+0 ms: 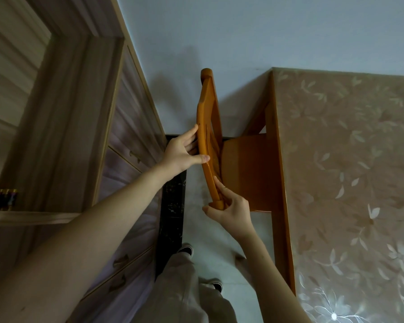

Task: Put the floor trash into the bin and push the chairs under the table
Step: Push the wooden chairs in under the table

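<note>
An orange wooden chair (245,169) stands beside the table (280,183), its seat partly under the tabletop. My left hand (184,152) grips the middle of the chair's curved backrest (208,108), thumb on the near face. My right hand (229,206) holds the near end of the same backrest, fingers wrapped round its post. The table is covered with a pink floral cloth (350,183). No trash and no bin are in view.
A wooden cabinet with drawers (126,178) lines the left side, leaving a narrow strip of pale floor (196,183) between it and the chair. A dark threshold strip (172,206) runs along the cabinet's foot. My feet (187,249) stand behind the chair. A white wall is ahead.
</note>
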